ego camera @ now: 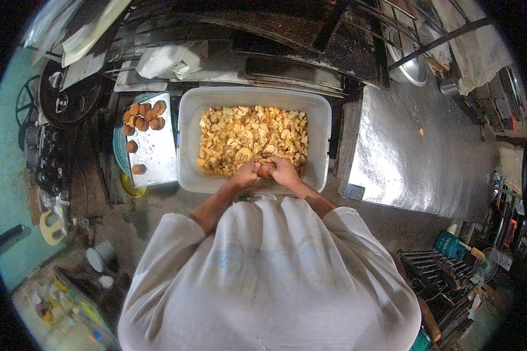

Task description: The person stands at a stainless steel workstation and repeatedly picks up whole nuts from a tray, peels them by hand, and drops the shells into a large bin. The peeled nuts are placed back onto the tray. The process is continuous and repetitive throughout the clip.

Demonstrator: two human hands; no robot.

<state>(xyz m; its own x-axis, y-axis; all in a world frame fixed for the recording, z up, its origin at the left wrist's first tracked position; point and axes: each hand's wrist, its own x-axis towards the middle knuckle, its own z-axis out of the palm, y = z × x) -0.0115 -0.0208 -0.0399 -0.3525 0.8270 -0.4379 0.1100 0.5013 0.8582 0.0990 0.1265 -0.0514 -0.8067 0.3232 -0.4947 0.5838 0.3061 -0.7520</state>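
My left hand (pixel 245 173) and my right hand (pixel 284 171) meet over the near side of a large translucent plastic tub (pixel 188 145). Between them is a brown bread roll (pixel 264 170), gripped by the fingers of both. Torn bread pieces (pixel 252 136), pale yellow with some brown crust, cover the bottom of the tub. To the left, several whole brown rolls (pixel 146 116) sit on a shiny metal tray (pixel 154 151); most are bunched at its far end, and two lie singly nearer me. My fingers partly hide the held roll.
At right stands a metal-topped table (pixel 417 145) with a small crumb on it. Dark baking trays (pixel 307 35) are stacked beyond the tub. Black machinery with a wheel (pixel 72 94) stands at left. A teal gas cylinder (pixel 450 245) and a small fan (pixel 484 265) are at lower right.
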